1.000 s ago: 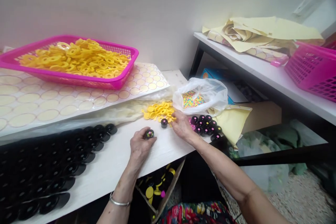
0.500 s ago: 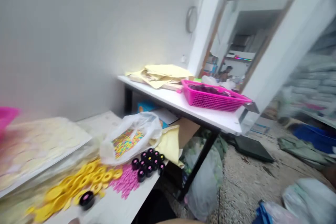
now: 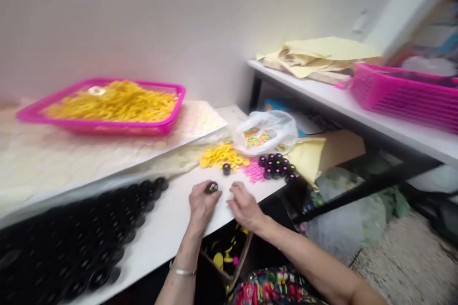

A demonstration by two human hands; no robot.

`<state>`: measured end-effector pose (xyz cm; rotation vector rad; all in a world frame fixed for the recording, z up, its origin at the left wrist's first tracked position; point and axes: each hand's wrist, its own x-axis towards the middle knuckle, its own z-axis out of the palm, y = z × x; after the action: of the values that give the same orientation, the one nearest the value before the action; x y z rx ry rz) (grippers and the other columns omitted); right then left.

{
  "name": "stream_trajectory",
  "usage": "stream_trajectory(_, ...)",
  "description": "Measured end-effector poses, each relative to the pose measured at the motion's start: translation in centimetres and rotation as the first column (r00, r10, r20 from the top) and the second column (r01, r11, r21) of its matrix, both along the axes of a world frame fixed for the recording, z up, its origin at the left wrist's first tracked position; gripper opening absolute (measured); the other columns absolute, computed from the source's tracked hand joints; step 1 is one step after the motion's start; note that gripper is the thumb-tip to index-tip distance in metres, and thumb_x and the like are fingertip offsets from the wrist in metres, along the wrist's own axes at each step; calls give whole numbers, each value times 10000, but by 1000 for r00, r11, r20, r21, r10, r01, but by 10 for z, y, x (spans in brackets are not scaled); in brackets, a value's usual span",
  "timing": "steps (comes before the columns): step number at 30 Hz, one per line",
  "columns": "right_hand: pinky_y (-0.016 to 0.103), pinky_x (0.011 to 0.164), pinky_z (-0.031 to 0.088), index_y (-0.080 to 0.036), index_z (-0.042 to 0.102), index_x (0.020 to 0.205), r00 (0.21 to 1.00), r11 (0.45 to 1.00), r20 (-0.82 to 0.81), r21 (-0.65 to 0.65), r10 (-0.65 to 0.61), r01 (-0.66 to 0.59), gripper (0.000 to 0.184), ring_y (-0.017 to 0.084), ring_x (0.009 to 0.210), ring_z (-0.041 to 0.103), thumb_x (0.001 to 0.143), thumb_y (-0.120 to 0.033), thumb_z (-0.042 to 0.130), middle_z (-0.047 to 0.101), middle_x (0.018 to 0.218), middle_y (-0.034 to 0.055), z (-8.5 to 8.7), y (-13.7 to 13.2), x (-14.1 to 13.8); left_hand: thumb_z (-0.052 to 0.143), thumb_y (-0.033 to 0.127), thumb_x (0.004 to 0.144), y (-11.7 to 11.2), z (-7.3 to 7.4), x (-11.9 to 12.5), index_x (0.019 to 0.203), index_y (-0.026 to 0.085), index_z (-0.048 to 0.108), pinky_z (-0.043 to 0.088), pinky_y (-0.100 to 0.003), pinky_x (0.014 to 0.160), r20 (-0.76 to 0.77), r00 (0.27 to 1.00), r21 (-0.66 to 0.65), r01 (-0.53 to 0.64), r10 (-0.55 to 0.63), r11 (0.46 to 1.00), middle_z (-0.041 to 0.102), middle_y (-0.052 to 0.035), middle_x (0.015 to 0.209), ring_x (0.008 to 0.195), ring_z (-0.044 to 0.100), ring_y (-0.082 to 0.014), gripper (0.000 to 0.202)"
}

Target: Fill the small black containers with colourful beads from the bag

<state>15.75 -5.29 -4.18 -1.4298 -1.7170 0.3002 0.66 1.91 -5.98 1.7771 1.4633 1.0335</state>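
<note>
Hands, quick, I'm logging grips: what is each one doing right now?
Left hand: closed on a small black cap.
Right hand: on the table, holding nothing visible.

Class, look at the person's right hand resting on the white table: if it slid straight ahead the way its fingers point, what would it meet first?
The right hand points up-left; probably the lone black cap first, then the yellow rings. Blur makes this uncertain.

Motion-blurred view, black caps (image 3: pixel 71 243) smeared and cut off at left edge, bag's beads (image 3: pixel 256 137) indistinct
</note>
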Motion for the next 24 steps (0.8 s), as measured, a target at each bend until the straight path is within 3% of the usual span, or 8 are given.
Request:
stream_trajectory(3, 345, 775, 475, -160, 522, 997, 990, 991, -52, 5, -134, 134, 201, 189, 845, 544, 822, -184, 424, 492, 1093, 142, -6, -10, 32, 698, 316, 574, 1, 2, 8, 1043, 173, 603, 430, -366, 870, 16, 999, -49, -38, 39, 998, 564, -69, 971, 922, 522, -260, 500)
stream_trajectory(6, 327, 742, 451, -174, 538, 891, 970, 969, -7, 11, -245, 245, 137, 189, 820, 524, 823, -178, 419, 505, 968, 102, -2, -8, 57, 728, 208, 538, 3, 8, 13, 1138, 150, 542, 423, -355, 885, 14, 1000, -69, -7, 8, 998, 549, -73, 1026, 954, 511, -251, 630)
stream_trajectory(12, 290, 640, 402, -173, 533, 747, 925, 944, 241, -80, -294, 321, 183, 177, 720, 502, 836, -154, 375, 500, 831, 74, 1, -4, 62, 693, 181, 585, 1, 13, 7, 875, 181, 608, 401, -349, 854, -104, 993, 26, 54, -51, 998, 575, -35, 967, 930, 499, -247, 302)
stream_trajectory(14, 276, 643, 401, -171, 541, 774, 941, 961, 240, -81, -239, 265, 183, 166, 728, 508, 848, -151, 375, 510, 856, 73, 1, -8, 58, 699, 186, 585, 2, 12, 7, 856, 186, 608, 396, -345, 851, -112, 992, 33, 57, -53, 998, 578, -28, 955, 923, 499, -247, 286)
stream_trajectory(19, 254, 686, 416, -170, 549, 784, 973, 995, 212, -55, 91, -81, 153, 147, 764, 508, 858, -152, 416, 528, 859, 59, -5, -26, 42, 746, 156, 544, 4, 8, 9, 851, 184, 609, 393, -340, 843, -74, 997, 40, 31, -28, 999, 581, -13, 941, 909, 500, -234, 337)
stream_trajectory(22, 270, 698, 424, -163, 554, 788, 968, 995, 233, -37, 98, -92, 144, 162, 796, 510, 849, -133, 427, 537, 852, 68, -2, -30, 33, 779, 171, 530, 4, 5, 8, 889, 196, 612, 393, -340, 837, -56, 998, 46, 27, -24, 999, 580, -1, 950, 912, 499, -226, 396)
stream_trajectory(24, 268, 675, 437, -162, 561, 828, 974, 996, 211, -55, 81, -71, 145, 159, 782, 523, 852, -125, 424, 547, 861, 73, 14, -32, 36, 798, 218, 532, 4, 3, 7, 910, 203, 614, 393, -344, 840, -45, 998, 57, 37, -34, 998, 578, -1, 965, 919, 497, -226, 421)
